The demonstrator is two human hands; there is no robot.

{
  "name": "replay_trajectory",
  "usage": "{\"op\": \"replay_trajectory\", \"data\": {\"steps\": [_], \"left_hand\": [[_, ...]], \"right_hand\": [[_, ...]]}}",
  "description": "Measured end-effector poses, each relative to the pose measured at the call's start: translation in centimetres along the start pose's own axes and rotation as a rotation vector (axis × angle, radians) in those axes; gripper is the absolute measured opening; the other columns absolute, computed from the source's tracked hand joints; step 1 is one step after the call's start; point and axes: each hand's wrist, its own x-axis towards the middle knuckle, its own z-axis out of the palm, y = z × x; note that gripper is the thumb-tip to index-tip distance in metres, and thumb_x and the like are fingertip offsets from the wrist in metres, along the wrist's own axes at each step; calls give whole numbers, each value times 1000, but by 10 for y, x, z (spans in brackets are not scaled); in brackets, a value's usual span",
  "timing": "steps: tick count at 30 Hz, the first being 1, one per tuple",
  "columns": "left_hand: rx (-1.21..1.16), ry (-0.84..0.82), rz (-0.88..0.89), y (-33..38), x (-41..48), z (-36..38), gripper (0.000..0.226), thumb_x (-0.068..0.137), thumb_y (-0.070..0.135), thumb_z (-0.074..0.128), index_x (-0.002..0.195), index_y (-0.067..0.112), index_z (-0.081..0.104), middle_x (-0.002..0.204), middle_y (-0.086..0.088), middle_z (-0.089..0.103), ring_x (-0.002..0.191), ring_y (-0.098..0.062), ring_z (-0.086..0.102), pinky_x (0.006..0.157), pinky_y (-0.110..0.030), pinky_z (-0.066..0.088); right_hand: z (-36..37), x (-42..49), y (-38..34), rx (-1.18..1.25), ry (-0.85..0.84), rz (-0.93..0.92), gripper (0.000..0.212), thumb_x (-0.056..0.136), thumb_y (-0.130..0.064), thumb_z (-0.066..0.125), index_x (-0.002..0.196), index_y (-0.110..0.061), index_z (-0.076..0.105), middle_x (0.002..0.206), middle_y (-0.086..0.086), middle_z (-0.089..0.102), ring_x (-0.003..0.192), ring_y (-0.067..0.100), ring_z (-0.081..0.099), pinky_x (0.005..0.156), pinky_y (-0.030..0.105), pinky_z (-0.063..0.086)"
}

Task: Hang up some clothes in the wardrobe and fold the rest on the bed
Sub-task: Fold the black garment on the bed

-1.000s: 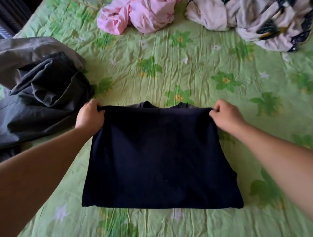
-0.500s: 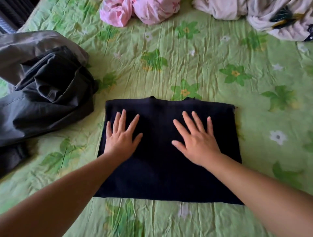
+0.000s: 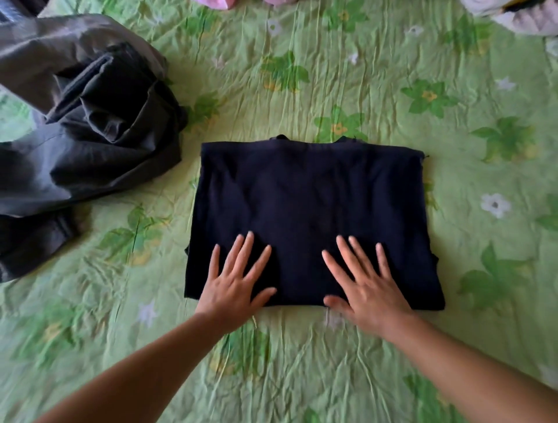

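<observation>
Shirt (image 3: 311, 211): dark navy, folded into a rough rectangle. It lay flat on the bed (image 3: 392, 90), about mid-frame, collar edge on the far side and the long fold nearest the person. A small scrap of fabric stuck out at the far right corner.

Left hand (image 3: 232, 286): palm down on the near left part of the shirt. Fingers were straight and spread, gripping nothing. The heel of the hand sat past the near edge, over the sheet.

Right hand (image 3: 365, 290): palm down on the near right part, fingers likewise straight and apart, thumb lying along the near edge. It was slightly blurred. The two hands were side by side, not touching. Both forearms were bare and entered from the bottom of the frame.

Bed cover: green, flower print, heavily creased.

Grey pile (image 3: 84, 136): crumpled clothes left of the shirt, near it, with a strip of sheet between.

Pink cloth (image 3: 211, 3): at the far edge, mostly cut off.

Pale cloth (image 3: 519, 21): in the far right corner, also cut off. Both were well apart from the shirt.
</observation>
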Motion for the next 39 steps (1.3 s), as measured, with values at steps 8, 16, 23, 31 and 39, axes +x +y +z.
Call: {"op": "replay_trajectory", "data": {"steps": [8,16,23,31,39], "left_hand": [[143,120,33,-35,-41,-6,61,67,16,79,124,18,60,114,-11,57,101,-36,57,88,-48,46],[147,-146,-55,-25,-54,-38,40,83,15,65,121,26,58,106,0,57,97,-26,58,72,-40,50],[64,-351,-42,1,-157,-35,38,83,19,64,120,24,59,112,2,56,104,-23,58,79,-38,50],[-55,-409,-147,13,-218,-16,42,84,49,60,123,35,60,119,9,53,120,-17,48,105,-43,31],[-639,-58,-797,9,-210,-15,66,82,18,76,138,17,42,130,-13,43,117,-34,49,98,-44,44]], "right_hand": [[5,-60,27,-238,218,38,53,79,-1,52,130,-13,60,115,17,58,102,40,55,83,54,43],[-39,-63,-4,-269,65,63,46,51,11,75,89,-11,60,77,10,54,67,33,57,55,40,44],[-7,-161,-51,-132,-227,11,52,88,2,55,131,-23,40,119,5,47,108,29,49,74,37,35],[7,-199,-88,-62,-440,78,56,96,-64,38,138,-27,40,133,5,42,122,29,45,89,44,41],[-3,-115,-140,-153,-390,-46,67,93,-34,60,148,-32,21,133,11,39,119,31,47,84,43,44]]}}
